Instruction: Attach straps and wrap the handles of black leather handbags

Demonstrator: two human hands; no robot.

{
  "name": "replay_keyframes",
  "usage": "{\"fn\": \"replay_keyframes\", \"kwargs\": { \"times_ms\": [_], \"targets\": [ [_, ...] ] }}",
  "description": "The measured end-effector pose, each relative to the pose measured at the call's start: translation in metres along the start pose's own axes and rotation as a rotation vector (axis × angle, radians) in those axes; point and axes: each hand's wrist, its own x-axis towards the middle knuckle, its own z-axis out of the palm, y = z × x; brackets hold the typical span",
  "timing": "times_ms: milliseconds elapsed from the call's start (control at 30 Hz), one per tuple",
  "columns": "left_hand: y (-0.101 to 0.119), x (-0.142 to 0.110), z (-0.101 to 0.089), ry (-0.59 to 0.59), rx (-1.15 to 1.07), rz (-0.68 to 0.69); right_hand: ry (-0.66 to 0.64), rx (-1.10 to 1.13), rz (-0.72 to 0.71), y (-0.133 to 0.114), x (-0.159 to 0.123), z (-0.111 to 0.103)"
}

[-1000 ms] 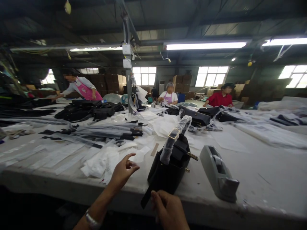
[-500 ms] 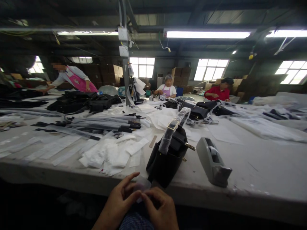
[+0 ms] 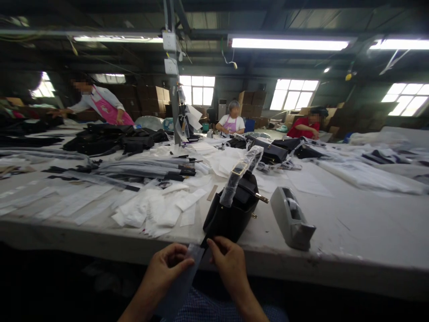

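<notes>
A black handbag (image 3: pixel 231 214) lies on the white table (image 3: pixel 351 232) just ahead of me, its handle (image 3: pixel 239 172) wrapped in clear plastic and sticking up. Below the table's front edge both my hands pinch a thin translucent strip (image 3: pixel 182 281) that hangs down toward my lap. My left hand (image 3: pixel 167 266) grips the strip's left edge with thumb and fingers closed. My right hand (image 3: pixel 226 261) holds its upper right end, close to the bag's lower corner.
A grey tape dispenser (image 3: pixel 291 219) stands right of the bag. White paper and foam pieces (image 3: pixel 150 210), wrapped straps (image 3: pixel 147 172) and black bags (image 3: pixel 110 141) cover the table's left. Three other people (image 3: pixel 233 123) work at the far side.
My left hand came back from over the table and joined my right below the edge. Both now hold a translucent strip, pulled out longer than half a second ago.
</notes>
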Motion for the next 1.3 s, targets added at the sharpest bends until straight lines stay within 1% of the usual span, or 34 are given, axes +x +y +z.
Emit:
{"fn": "replay_keyframes", "kwargs": {
  "times_ms": [100, 233, 400, 567, 800, 1000, 1167, 1300],
  "targets": [
    [-0.006, -0.002, -0.008, -0.003, -0.01, -0.009, 0.008, 0.042, 0.003, -0.006, -0.001, -0.002],
    [-0.016, -0.008, -0.019, -0.03, 0.001, -0.029, 0.051, 0.128, 0.036, -0.008, -0.008, 0.0],
    [-0.021, -0.014, -0.024, -0.011, -0.006, -0.066, 0.065, 0.2, 0.062, -0.01, -0.012, 0.008],
    [-0.023, -0.014, -0.022, -0.005, -0.055, -0.137, 0.053, 0.232, 0.072, -0.012, -0.011, 0.012],
    [-0.021, -0.014, -0.018, -0.008, -0.089, -0.16, 0.07, 0.241, 0.081, -0.011, -0.011, 0.013],
    [-0.016, -0.016, -0.015, -0.004, -0.078, -0.166, 0.036, 0.27, 0.087, -0.006, -0.009, 0.015],
    [-0.018, -0.012, -0.012, -0.04, -0.108, -0.151, 0.006, 0.275, 0.097, -0.002, -0.009, 0.013],
    [-0.012, -0.007, -0.003, -0.098, -0.177, -0.148, -0.009, 0.267, 0.095, -0.001, -0.006, 0.01]
  ]
}}
